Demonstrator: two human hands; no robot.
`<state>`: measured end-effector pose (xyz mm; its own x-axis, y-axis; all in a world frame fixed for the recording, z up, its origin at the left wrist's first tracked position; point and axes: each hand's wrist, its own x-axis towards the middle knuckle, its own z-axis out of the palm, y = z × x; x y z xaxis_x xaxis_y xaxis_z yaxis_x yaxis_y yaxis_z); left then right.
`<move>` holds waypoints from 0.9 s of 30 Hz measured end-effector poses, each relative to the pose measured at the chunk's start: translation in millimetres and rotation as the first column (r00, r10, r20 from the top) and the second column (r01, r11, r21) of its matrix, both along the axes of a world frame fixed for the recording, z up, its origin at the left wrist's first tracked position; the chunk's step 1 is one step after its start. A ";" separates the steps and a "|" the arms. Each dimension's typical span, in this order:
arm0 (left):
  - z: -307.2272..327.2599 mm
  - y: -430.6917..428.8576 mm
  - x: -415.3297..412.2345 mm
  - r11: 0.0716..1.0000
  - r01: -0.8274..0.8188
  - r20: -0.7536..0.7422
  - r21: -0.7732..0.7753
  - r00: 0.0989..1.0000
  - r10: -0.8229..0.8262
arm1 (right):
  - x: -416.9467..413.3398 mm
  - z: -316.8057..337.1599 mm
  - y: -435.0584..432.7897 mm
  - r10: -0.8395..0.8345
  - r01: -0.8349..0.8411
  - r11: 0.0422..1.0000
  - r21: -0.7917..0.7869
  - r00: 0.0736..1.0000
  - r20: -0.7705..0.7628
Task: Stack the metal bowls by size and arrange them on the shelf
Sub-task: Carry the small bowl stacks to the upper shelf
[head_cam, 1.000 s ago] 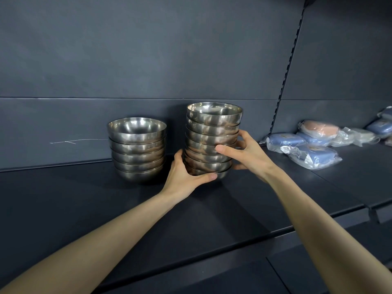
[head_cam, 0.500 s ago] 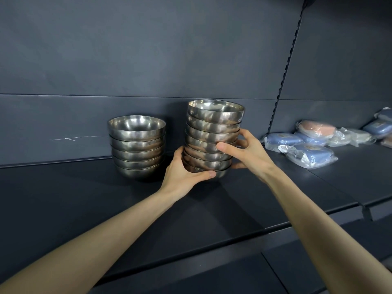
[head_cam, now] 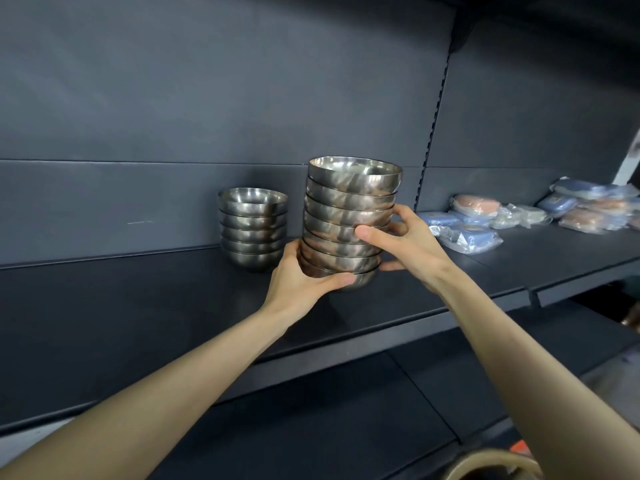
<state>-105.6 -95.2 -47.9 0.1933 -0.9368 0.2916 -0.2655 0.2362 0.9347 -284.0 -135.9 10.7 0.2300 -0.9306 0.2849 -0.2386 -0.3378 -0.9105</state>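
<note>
The tall stack of bowls (head_cam: 349, 216) is clasped at centre frame by the left grip (head_cam: 298, 282), curled round its lowest bowls, and the right grip (head_cam: 405, 244), pinched on its middle. The bowls above both grips are unsupported and could be toppled by a tilt or jolt. The shorter stack (head_cam: 252, 230), just left on the shelf (head_cam: 138, 299), could be knocked.

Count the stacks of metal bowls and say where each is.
2. The shorter stack stands on the shelf at left. The taller stack is right of it, gripped by the left hand low down and the right hand midway. None seem hidden.
</note>
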 end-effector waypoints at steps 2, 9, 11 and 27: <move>-0.6 23.4 4.7 1.000 0.015 -0.005 -0.001 1.000 -0.015 | 4.7 0.0 23.9 -0.008 0.008 1.000 0.001 1.000 -0.004; 1.2 103.8 30.8 1.000 -0.016 -0.010 0.011 1.000 0.016 | 31.3 0.3 95.6 0.019 -0.019 1.000 0.022 1.000 -0.011; 4.2 126.2 39.3 0.999 -0.036 -0.011 0.005 0.999 0.036 | 41.3 1.8 112.7 0.045 -0.045 0.999 0.026 0.999 -0.002; 10.0 332.4 116.9 0.933 -0.358 -0.018 -0.027 0.934 0.358 | 144.2 11.7 267.2 0.378 -0.378 0.926 -0.005 0.926 0.011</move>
<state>11.2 237.2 -37.9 0.5180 -0.7960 0.3131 -0.3257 0.1549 0.9327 -139.7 131.3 22.4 0.5613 -0.7743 0.2921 -0.0823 -0.4034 -0.9113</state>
